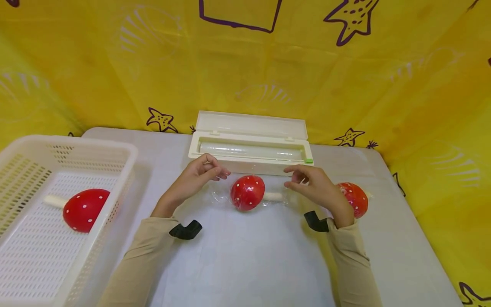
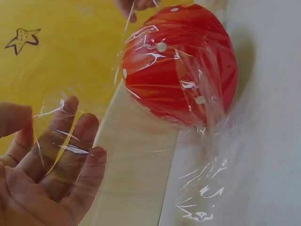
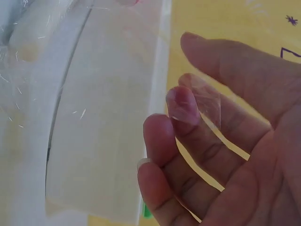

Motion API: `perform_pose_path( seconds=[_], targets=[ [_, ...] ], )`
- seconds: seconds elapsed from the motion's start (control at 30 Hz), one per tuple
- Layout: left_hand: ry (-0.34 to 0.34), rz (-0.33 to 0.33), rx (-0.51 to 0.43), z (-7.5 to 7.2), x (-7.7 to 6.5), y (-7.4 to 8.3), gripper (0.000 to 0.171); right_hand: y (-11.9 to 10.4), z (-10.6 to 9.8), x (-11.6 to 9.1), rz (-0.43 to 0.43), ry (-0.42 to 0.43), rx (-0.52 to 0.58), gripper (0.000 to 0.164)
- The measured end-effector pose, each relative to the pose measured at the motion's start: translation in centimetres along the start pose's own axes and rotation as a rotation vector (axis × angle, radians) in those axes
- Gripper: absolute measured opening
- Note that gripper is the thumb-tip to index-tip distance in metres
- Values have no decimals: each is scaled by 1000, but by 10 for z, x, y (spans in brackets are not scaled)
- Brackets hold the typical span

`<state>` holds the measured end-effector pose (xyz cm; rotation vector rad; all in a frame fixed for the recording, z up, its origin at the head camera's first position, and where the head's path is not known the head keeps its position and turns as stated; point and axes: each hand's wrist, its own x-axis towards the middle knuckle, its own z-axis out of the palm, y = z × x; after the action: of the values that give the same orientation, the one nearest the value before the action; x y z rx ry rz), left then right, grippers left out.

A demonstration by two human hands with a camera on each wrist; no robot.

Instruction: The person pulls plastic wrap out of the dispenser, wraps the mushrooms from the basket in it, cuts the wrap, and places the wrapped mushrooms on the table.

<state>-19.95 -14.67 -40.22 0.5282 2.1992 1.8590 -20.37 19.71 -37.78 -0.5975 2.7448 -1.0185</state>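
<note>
- Just in front of the cling-film dispenser (image 1: 249, 166): red white-spotted toy mushroom (image 1: 247, 193) on its side, cap left, pale stem (image 1: 273, 196) right, clear film (image 2: 204, 193) bunched loosely around it.
- Handling, my read: light, fairly stiff, not very fragile. Rounded cap looks slick, film probably makes it slide or roll.
- Where to hold: cap across its widest part, from both sides; stem as second hold. Film looks thin and clingy, likely tears or sticks to skin; take it by its loose ends.
- Left hand (image 1: 199, 172), front-left of dispenser: grip relaxed, fingers apart, film across them, no firm pinch seen.
- Right hand (image 1: 310, 183), front-right of dispenser: grip spread, thumb clear of softly bent fingers, film scrap at the fingertips (image 3: 181, 101).
- Dispenser itself: lid (image 1: 251, 124) raised, film roll (image 1: 249, 151) inside, green tab (image 1: 308, 161) at right end.
- Under dispenser: bench (image 1: 245, 264), pale cover, looks flat.
- Left of dispenser, nearer the person: white slotted basket (image 1: 76, 141), unwrapped mushroom (image 1: 85, 211) inside.
- Right of dispenser, nearer: film-wrapped mushroom (image 1: 354, 199), partly behind right hand.
- Behind dispenser: yellow backdrop (image 1: 238, 55), dark starfish drawings, wraps round both sides.
</note>
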Motion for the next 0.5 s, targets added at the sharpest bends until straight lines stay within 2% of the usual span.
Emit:
perform_pose_path(
  seconds=[0.13, 0.27, 0.5],
  targets=[
    [-22, -1, 6, 3, 0, 1, 18, -2, 2, 0, -10, -15, -11, 21],
    [-61, -13, 6, 7, 0, 1, 29, -4, 2, -1, -19, -49, -19, 10],
    [-141, 22, 45, 17, 0, 0, 48, -13, 1, -8, -13, -165, -36, 9]
  ],
)
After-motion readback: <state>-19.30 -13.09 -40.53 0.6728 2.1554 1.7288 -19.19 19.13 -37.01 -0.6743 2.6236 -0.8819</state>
